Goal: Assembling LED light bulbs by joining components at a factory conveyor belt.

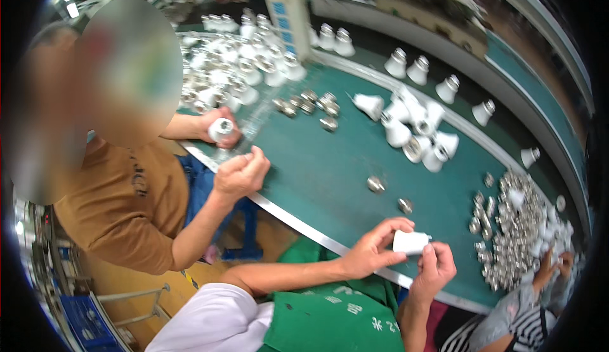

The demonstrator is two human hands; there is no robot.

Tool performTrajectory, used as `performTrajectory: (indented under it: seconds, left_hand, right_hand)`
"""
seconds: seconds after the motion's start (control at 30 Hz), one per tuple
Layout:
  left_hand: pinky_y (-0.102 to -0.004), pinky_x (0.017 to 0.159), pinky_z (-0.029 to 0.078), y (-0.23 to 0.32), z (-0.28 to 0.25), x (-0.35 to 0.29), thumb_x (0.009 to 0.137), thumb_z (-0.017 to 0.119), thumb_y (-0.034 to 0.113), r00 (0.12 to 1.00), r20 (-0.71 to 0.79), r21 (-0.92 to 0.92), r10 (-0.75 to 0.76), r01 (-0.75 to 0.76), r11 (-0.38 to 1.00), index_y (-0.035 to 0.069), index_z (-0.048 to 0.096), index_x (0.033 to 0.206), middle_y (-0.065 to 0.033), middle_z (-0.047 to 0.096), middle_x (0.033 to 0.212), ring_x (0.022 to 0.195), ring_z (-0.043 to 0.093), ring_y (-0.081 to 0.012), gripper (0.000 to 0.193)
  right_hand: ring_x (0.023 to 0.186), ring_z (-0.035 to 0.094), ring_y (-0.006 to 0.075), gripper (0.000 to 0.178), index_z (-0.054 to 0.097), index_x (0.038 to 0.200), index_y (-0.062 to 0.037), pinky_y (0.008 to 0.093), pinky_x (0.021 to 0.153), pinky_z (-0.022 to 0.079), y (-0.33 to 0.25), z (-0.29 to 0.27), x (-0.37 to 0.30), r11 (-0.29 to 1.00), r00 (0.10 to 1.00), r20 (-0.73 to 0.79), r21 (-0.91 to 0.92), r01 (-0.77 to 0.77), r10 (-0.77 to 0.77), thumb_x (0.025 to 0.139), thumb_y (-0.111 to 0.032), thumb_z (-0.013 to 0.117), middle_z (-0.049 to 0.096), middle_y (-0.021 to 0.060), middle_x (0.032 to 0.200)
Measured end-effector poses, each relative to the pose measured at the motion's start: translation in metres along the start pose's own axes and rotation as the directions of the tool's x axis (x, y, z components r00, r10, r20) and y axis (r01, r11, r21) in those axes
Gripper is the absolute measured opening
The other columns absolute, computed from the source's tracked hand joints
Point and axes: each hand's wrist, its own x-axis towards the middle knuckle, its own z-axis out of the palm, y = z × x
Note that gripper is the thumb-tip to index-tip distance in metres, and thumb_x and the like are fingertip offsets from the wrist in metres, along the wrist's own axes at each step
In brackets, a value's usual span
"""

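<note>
Firstly, white cup [410,243] grasped by left hand [373,252]; right hand [435,271] curled beside cup, grip unclear; metal cap [405,206] seen beyond cup.

Blue stool [250,226] on yellow floor [273,234].

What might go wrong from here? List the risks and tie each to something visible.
1. The left hand holds the white bulb part near its ends, so it could slip if that grip loosens.
2. The right hand's fingertips are right by the part's thin tip, which might get bent if pressed sideways.
3. A loose metal cap lies just beyond the left hand; being rounded, it could roll if bumped.
</note>
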Motion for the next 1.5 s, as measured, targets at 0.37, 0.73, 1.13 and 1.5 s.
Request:
performTrajectory:
  seconds: [0.37,0.73,1.13,1.5]
  left_hand:
    - [-0.0267,0.055,0.040,0.119,0.001,-0.010,0.077,0.061,0.014,0.744,0.489,0.649,0.456,-0.659,0.379,-0.001,0.046,0.109,-0.0071,0.052,0.069,0.053,0.047,-0.0143,0.039]
    - [-0.0328,0.078,0.049,0.040,0.003,0.018,0.082,0.060,0.030,0.976,0.164,0.226,-0.143,0.104,0.969,0.008,0.026,0.135,-0.0105,0.043,0.123,0.105,0.051,-0.0212,0.067]
    - [-0.0386,0.077,0.053,0.037,0.006,0.022,0.075,0.070,0.023,0.949,-0.019,-0.071,-0.314,0.312,0.947,0.008,0.035,0.129,-0.0143,0.050,0.118,0.100,0.056,-0.0274,0.066]
    - [-0.0394,0.081,0.051,0.026,0.006,0.015,0.078,0.066,0.018,0.955,-0.014,-0.060,-0.296,0.295,0.954,0.008,0.037,0.129,-0.0115,0.049,0.119,0.104,0.054,-0.0251,0.060]
  right_hand:
    - [0.049,0.037,0.0047,0.013,0.051,0.069,-0.0002,0.0192,0.045,0.026,-0.012,-0.005,0.015,0.998,0.999,-0.004,0.034,0.049,-0.049,0.077,-0.009,0.058,0.046,-0.0005,0.060]
    - [0.060,0.046,0.0039,0.007,0.059,0.076,0.0009,0.0188,0.054,0.036,-0.024,-0.006,0.014,0.987,0.997,0.075,0.158,-0.011,-0.001,0.078,-0.005,0.062,0.054,-0.0009,0.067]
    - [0.052,0.046,0.0063,0.006,0.062,0.080,0.0027,0.0206,0.046,0.034,-0.030,-0.021,0.023,0.962,0.949,0.219,-0.101,0.253,-0.227,0.075,0.001,0.059,0.055,0.0033,0.062]
    - [0.053,0.045,0.0059,0.004,0.056,0.073,0.0017,0.0211,0.047,0.035,-0.032,-0.014,0.009,0.941,0.970,0.091,-0.239,0.241,-0.226,0.073,0.003,0.061,0.055,0.0022,0.062]
